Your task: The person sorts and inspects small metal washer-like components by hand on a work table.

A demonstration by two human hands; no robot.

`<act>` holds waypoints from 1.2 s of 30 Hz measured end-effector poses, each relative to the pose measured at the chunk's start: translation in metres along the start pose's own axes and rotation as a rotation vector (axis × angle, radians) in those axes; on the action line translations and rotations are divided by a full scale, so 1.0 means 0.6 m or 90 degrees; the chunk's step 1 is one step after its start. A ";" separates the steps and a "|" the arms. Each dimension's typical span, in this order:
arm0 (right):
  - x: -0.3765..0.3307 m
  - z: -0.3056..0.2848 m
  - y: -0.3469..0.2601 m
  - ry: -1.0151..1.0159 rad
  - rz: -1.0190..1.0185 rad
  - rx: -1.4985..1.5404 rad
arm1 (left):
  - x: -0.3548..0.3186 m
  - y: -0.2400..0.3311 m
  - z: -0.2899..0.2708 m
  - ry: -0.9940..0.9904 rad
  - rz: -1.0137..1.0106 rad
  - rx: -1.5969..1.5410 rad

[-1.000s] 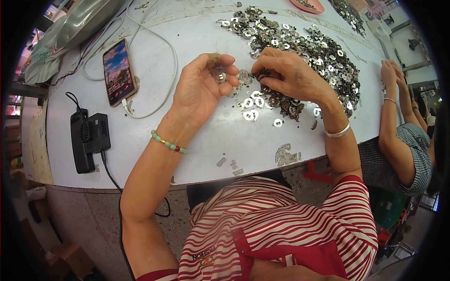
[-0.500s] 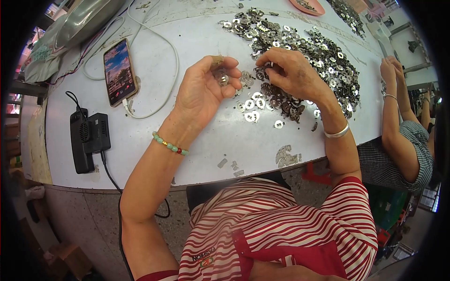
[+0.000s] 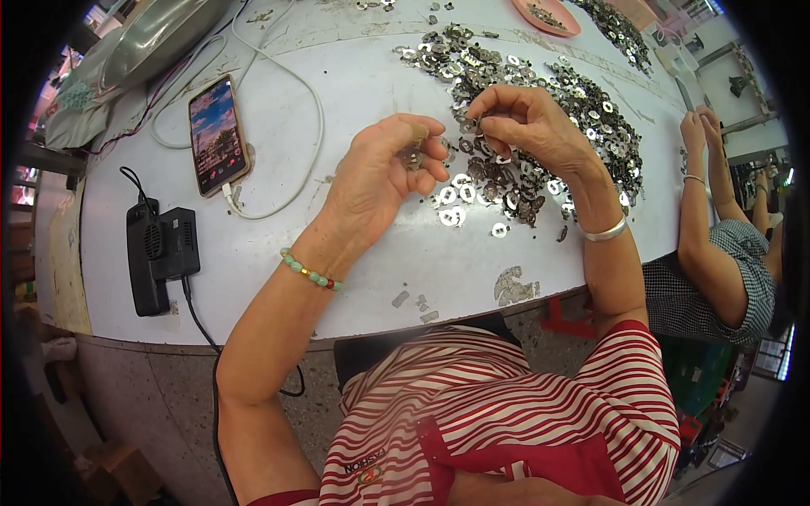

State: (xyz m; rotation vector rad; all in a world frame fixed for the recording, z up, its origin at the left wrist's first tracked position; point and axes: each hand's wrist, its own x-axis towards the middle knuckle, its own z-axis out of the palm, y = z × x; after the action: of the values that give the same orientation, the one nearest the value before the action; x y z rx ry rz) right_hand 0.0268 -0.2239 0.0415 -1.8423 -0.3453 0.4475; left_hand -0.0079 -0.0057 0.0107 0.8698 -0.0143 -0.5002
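My left hand (image 3: 384,169) is raised over the table, its fingers curled around several small, shiny, clear-looking round pieces (image 3: 411,158). To its right, my right hand (image 3: 540,131) hovers at the near-left edge of a spread-out pile of small slotted metal discs (image 3: 607,126). Its thumb and forefinger are pinched together; whatever is between them is too small to make out. Darker discs (image 3: 498,173) lie heaped just below the right hand. Several bright, flat discs (image 3: 450,217) lie loose on the white table (image 3: 380,287) between the hands.
A phone (image 3: 218,139) on a white cable lies at the left, near a black device with a cord (image 3: 160,253). A metal bowl (image 3: 160,38) stands far left, a pink dish (image 3: 548,17) far right. Another person's hands (image 3: 700,126) are at the right edge.
My left hand has shifted slightly right and toward me, closer to the right hand. The right hand's thumb and forefinger have come together and lifted a little from the pile.
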 end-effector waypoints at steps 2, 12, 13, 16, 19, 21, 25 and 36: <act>0.000 0.002 -0.001 -0.004 0.005 0.038 | -0.004 -0.001 0.008 0.032 0.002 0.044; -0.002 0.022 0.001 -0.079 -0.009 0.188 | -0.002 -0.009 0.016 0.019 0.003 0.170; -0.002 0.021 0.000 -0.082 -0.018 0.199 | -0.001 -0.009 0.015 0.015 -0.008 0.138; -0.003 0.016 0.002 -0.073 -0.031 0.261 | 0.000 -0.004 0.008 -0.002 -0.038 0.052; -0.005 0.012 -0.001 -0.055 -0.031 0.270 | 0.002 -0.002 0.000 -0.029 -0.067 -0.063; -0.006 0.015 -0.004 -0.048 -0.033 0.274 | 0.002 -0.001 -0.004 -0.044 -0.077 -0.118; -0.007 0.020 -0.002 -0.042 -0.040 0.265 | 0.001 -0.002 -0.005 -0.087 -0.092 -0.190; -0.010 0.029 -0.004 -0.062 -0.102 0.276 | 0.000 0.000 0.005 -0.191 -0.079 -0.139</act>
State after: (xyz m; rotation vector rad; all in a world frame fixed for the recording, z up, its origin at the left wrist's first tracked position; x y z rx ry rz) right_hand 0.0133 -0.2109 0.0398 -1.3639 -0.4227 0.4615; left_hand -0.0086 -0.0079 0.0128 0.5785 -0.1777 -0.7309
